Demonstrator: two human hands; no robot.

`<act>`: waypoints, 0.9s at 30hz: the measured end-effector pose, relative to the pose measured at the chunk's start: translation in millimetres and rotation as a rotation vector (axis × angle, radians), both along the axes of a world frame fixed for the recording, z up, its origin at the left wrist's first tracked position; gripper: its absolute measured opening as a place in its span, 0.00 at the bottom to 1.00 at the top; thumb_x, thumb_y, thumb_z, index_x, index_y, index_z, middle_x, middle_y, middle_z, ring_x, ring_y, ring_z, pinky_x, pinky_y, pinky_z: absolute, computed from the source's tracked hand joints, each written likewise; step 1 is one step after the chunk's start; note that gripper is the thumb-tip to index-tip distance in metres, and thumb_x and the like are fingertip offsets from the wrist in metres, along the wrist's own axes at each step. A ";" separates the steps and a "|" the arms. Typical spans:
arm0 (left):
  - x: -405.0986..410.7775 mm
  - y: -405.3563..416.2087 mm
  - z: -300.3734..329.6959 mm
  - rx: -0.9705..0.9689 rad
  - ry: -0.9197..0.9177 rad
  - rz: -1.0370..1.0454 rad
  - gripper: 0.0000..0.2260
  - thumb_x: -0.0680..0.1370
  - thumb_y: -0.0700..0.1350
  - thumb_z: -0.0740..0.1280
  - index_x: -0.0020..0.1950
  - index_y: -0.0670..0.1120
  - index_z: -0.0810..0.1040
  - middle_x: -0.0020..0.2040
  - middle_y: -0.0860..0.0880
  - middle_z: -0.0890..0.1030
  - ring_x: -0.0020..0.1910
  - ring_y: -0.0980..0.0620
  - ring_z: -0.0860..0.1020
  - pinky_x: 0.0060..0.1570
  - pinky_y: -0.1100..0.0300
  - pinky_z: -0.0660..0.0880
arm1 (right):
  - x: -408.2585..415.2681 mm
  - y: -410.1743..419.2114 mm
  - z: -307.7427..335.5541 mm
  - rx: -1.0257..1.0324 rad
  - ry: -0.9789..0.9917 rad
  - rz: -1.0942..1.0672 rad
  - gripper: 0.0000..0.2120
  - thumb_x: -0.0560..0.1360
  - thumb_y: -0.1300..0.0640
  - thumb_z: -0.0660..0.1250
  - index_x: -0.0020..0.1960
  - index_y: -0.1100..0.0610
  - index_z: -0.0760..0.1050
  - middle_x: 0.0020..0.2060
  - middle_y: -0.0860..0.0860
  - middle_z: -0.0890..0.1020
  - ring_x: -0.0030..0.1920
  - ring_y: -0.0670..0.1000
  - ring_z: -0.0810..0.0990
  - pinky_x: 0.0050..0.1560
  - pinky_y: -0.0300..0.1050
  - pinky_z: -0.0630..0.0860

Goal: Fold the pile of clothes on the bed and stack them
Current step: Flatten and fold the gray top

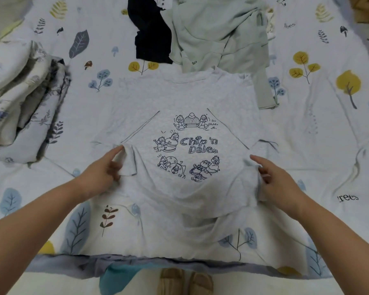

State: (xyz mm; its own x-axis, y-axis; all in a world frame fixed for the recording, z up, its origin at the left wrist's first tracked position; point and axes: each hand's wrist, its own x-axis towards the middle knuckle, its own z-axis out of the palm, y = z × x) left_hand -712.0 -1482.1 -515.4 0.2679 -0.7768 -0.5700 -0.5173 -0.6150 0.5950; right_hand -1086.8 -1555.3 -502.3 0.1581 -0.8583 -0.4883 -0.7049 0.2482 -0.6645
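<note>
Grey T-shirt [179, 99] flat on bed [307, 145], print up | left hand [100, 175] and right hand [279, 179] pinch its side edges | we should fold sides inward evenly, smoothing wrinkles.

You have a pale heather-grey cotton T-shirt [179, 99] with navy line-drawn chipmunk cartoons and "Chip 'n Dale" lettering; behind it a mint-green crumpled garment [217, 35] and a black crumpled garment [151, 33]; under them a white bedsheet [320, 145] printed with blue, grey and mustard-yellow leaves, trees and mushrooms
</note>
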 end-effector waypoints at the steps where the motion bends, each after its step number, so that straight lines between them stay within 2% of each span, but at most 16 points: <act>1: -0.7 -0.9 -4.0 -0.012 -0.099 -0.119 0.39 0.70 0.23 0.57 0.76 0.53 0.57 0.61 0.40 0.74 0.51 0.42 0.76 0.49 0.54 0.75 | 0.0 0.4 -1.6 -0.034 0.030 0.068 0.31 0.74 0.75 0.55 0.70 0.50 0.67 0.56 0.52 0.75 0.53 0.51 0.74 0.50 0.40 0.71; 2: -0.5 -1.8 -8.2 -0.028 -0.186 -0.211 0.41 0.70 0.25 0.59 0.76 0.54 0.53 0.61 0.41 0.74 0.54 0.42 0.76 0.54 0.51 0.73 | -0.5 0.4 -2.7 -0.051 0.046 0.112 0.30 0.74 0.74 0.55 0.69 0.50 0.67 0.56 0.51 0.75 0.54 0.51 0.74 0.52 0.40 0.71; 3: 0.3 -3.1 -12.0 -0.055 -0.268 -0.268 0.42 0.70 0.26 0.60 0.77 0.54 0.50 0.61 0.42 0.74 0.55 0.42 0.75 0.55 0.50 0.72 | -0.8 0.5 -3.3 -0.058 0.046 0.143 0.29 0.74 0.74 0.55 0.69 0.50 0.68 0.56 0.51 0.76 0.54 0.51 0.75 0.53 0.40 0.70; 5: 2.8 -7.2 -19.2 -0.130 -0.420 -0.332 0.41 0.70 0.29 0.61 0.77 0.55 0.49 0.58 0.42 0.73 0.54 0.43 0.74 0.49 0.54 0.71 | -3.5 3.4 -3.2 -0.083 0.060 0.237 0.29 0.74 0.73 0.58 0.69 0.49 0.67 0.57 0.49 0.76 0.56 0.49 0.74 0.55 0.38 0.68; 7: 7.8 -12.5 -23.6 -0.137 -0.535 -0.456 0.38 0.71 0.32 0.62 0.76 0.54 0.53 0.57 0.43 0.72 0.53 0.44 0.73 0.45 0.56 0.69 | -7.9 9.2 -4.1 -0.145 0.116 0.406 0.34 0.72 0.71 0.62 0.71 0.43 0.61 0.61 0.46 0.71 0.61 0.45 0.69 0.60 0.35 0.63; 9: 15.2 -18.0 -27.1 -0.111 -0.612 -0.573 0.33 0.71 0.33 0.63 0.74 0.51 0.63 0.56 0.44 0.73 0.55 0.44 0.72 0.46 0.55 0.69 | -9.8 16.7 -4.0 -0.229 0.182 0.528 0.35 0.74 0.68 0.58 0.71 0.38 0.56 0.60 0.48 0.71 0.62 0.48 0.69 0.58 0.35 0.60; 11: 19.8 -23.8 -28.0 -0.152 -0.631 -0.585 0.20 0.72 0.34 0.63 0.63 0.46 0.75 0.51 0.44 0.76 0.53 0.43 0.74 0.47 0.54 0.70 | -11.3 19.4 -6.9 -0.346 0.266 0.618 0.31 0.75 0.68 0.58 0.72 0.44 0.61 0.53 0.55 0.74 0.54 0.55 0.74 0.51 0.39 0.65; 12: 20.0 -27.0 -26.6 -0.183 -0.616 -0.553 0.12 0.73 0.35 0.64 0.55 0.44 0.79 0.47 0.45 0.76 0.51 0.43 0.74 0.45 0.54 0.69 | -10.6 18.0 -10.3 -0.402 0.327 0.687 0.29 0.73 0.69 0.62 0.70 0.50 0.67 0.49 0.55 0.76 0.49 0.57 0.76 0.48 0.42 0.68; 13: 20.2 -30.6 -25.3 -0.209 -0.575 -0.506 0.07 0.73 0.36 0.65 0.48 0.43 0.79 0.43 0.46 0.75 0.48 0.44 0.74 0.42 0.56 0.67 | -8.6 16.0 -12.5 -0.444 0.360 0.700 0.26 0.69 0.71 0.66 0.65 0.56 0.74 0.45 0.55 0.78 0.46 0.58 0.78 0.44 0.46 0.72; 15: 22.4 -38.0 -21.6 -0.248 -0.410 -0.373 0.04 0.72 0.35 0.66 0.40 0.42 0.79 0.38 0.47 0.75 0.40 0.48 0.73 0.38 0.58 0.63 | -3.7 10.9 -9.8 -0.404 0.308 0.526 0.17 0.64 0.73 0.70 0.50 0.58 0.82 0.40 0.54 0.81 0.42 0.57 0.80 0.43 0.49 0.74; 17: 30.3 -44.5 -11.0 -0.314 -0.182 -0.162 0.10 0.73 0.33 0.66 0.32 0.42 0.76 0.28 0.52 0.74 0.31 0.54 0.71 0.34 0.59 0.64 | 0.8 -0.6 -2.2 -0.247 0.124 0.239 0.13 0.68 0.72 0.68 0.40 0.55 0.81 0.36 0.52 0.83 0.39 0.52 0.81 0.41 0.41 0.75; 18: 37.1 -47.8 -4.3 -0.345 -0.050 -0.010 0.12 0.73 0.34 0.66 0.30 0.43 0.73 0.25 0.55 0.72 0.27 0.57 0.70 0.33 0.61 0.65 | 0.9 -8.4 0.9 -0.190 0.025 0.122 0.10 0.70 0.70 0.67 0.38 0.57 0.80 0.35 0.53 0.82 0.36 0.53 0.80 0.38 0.37 0.75; 20: 53.0 -54.9 4.6 -0.366 0.225 0.296 0.12 0.76 0.37 0.64 0.33 0.45 0.73 0.28 0.55 0.74 0.29 0.59 0.72 0.36 0.64 0.68 | 0.0 -28.9 7.3 -0.195 -0.078 -0.093 0.06 0.74 0.67 0.65 0.38 0.63 0.78 0.35 0.54 0.78 0.36 0.54 0.76 0.35 0.33 0.72; 22: 68.2 -62.3 2.7 -0.348 0.402 0.557 0.10 0.78 0.40 0.61 0.37 0.46 0.73 0.33 0.50 0.75 0.33 0.55 0.73 0.37 0.63 0.68 | -1.3 -48.3 8.2 -0.185 -0.183 -0.350 0.08 0.76 0.62 0.63 0.40 0.63 0.76 0.37 0.54 0.78 0.39 0.53 0.75 0.39 0.37 0.72; 24: 78.1 -68.3 -6.5 -0.270 0.341 0.734 0.10 0.78 0.44 0.61 0.36 0.47 0.72 0.31 0.48 0.73 0.29 0.52 0.71 0.32 0.60 0.66 | 0.6 -63.0 2.0 -0.075 -0.300 -0.613 0.08 0.78 0.58 0.62 0.42 0.60 0.75 0.39 0.56 0.78 0.41 0.54 0.76 0.40 0.42 0.74; 27: 82.4 -71.2 -26.1 -0.149 0.096 0.677 0.15 0.78 0.46 0.62 0.33 0.45 0.67 0.32 0.43 0.68 0.29 0.47 0.66 0.32 0.60 0.63 | 8.4 -75.4 -16.2 0.099 -0.251 -0.749 0.09 0.77 0.57 0.64 0.40 0.61 0.73 0.37 0.58 0.76 0.36 0.56 0.75 0.38 0.45 0.77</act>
